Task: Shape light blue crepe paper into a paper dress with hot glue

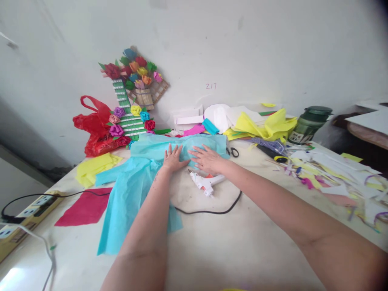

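Observation:
My left hand (174, 159) lies flat with its fingers spread on a light blue sheet of crepe paper (151, 146). Beside it my right hand (207, 159) rests on the same sheet, fingers stretched out toward the left. More blue paper (129, 198), creased and overlapping, hangs down toward the front, partly under my left forearm. Just below my right hand a white hot glue gun (204, 182) lies on its side with its black cord (209, 211) curving across the table. The handles of a pair of scissors (233, 152) poke out at the sheet's right end.
Paper-flower decorations (133, 121) and a red plastic bag (95, 125) stand at the back left. A power strip (33, 214) runs along the left edge near a dark pink sheet (85, 207). Paper scraps (336, 178), a utility knife (273, 154) and a green bottle (311, 124) are on the right.

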